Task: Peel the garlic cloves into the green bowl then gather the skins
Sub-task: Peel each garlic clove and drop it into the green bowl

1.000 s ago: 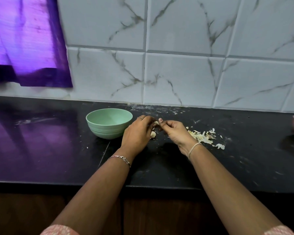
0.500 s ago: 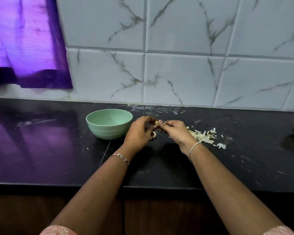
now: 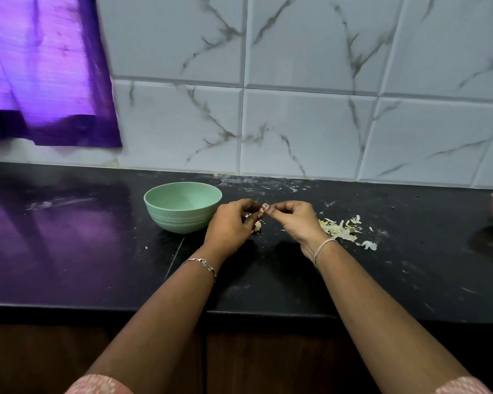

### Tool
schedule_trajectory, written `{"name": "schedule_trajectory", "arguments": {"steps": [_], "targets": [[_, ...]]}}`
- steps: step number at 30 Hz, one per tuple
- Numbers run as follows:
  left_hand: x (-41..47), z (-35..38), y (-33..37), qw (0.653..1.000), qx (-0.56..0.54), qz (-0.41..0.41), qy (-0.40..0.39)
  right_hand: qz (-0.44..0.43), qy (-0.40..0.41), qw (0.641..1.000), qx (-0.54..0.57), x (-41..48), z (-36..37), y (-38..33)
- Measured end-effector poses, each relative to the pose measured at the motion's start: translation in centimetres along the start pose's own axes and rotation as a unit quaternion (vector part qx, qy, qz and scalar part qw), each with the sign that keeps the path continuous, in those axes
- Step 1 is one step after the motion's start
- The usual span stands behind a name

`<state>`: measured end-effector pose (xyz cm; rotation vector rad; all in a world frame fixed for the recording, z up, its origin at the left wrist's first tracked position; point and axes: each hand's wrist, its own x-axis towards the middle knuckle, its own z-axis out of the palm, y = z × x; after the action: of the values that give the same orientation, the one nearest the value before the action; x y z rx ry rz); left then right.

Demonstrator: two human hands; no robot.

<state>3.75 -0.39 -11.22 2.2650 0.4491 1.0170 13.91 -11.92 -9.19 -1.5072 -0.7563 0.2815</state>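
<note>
A garlic clove (image 3: 261,214) pinched beside the green bowl (image 3: 180,220)
Left hand (image 3: 229,226) and right hand (image 3: 295,220) both curl fingertips onto the small pale clove, just right of the round, ribbed bowl; papery skins (image 3: 339,229) lie flaked on the glossy black counter (image 3: 103,251).

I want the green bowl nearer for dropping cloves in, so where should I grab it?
Probably pinch the green bowl by its near-right rim, from above: it stands upright, the rim is exposed, and that side is nearest the left hand.
</note>
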Motion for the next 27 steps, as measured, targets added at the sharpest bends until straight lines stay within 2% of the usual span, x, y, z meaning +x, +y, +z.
{"name": "schedule_trajectory", "arguments": {"steps": [15,19,27], "targets": [[0.2,0.0,0.1,0.999,-0.019,-0.029,0.013,0.020,-0.025,0.999,-0.013,0.3,0.1,0.4],[0.2,-0.1,0.4,0.996,-0.075,-0.054,-0.001,0.016,-0.035,0.999,-0.024,0.3,0.1,0.5],[-0.1,-0.3,1.2,0.983,-0.152,-0.099,-0.032,-0.045,-0.012,0.999,-0.017,-0.3,0.1,-0.2]]}}
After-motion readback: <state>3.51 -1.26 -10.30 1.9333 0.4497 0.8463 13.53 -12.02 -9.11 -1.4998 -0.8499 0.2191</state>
